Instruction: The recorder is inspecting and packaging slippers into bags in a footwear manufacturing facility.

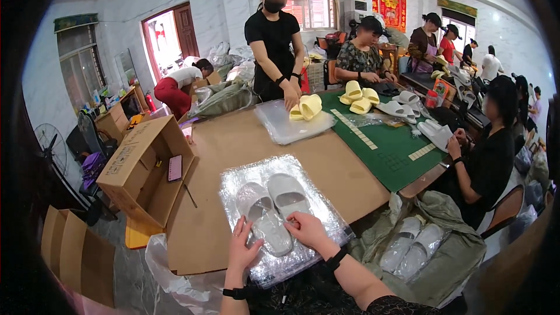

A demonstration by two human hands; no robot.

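Observation:
A pair of pale grey slippers lies on a stack of shiny clear plastic bags (315,251) in front of me. The left slipper (271,233) has clear plastic over it, with glare on the film. My left hand (241,248) is open at that slipper's outer side, fingers apart and thumb near its heel. Over the heel end of the right slipper (289,191), my right hand (307,230) has its fingers bent and closed on it. The hand hides that heel, so how much plastic it grips too is unclear.
An open cardboard box (146,169) stands left on the brown tabletop (216,134), near a thin dark tool (191,196). Opposite, a person handles yellow slippers (306,108) over plastic bags. A green mat (373,163) bears more slippers. Bagged slippers (411,248) lie in a sack at right.

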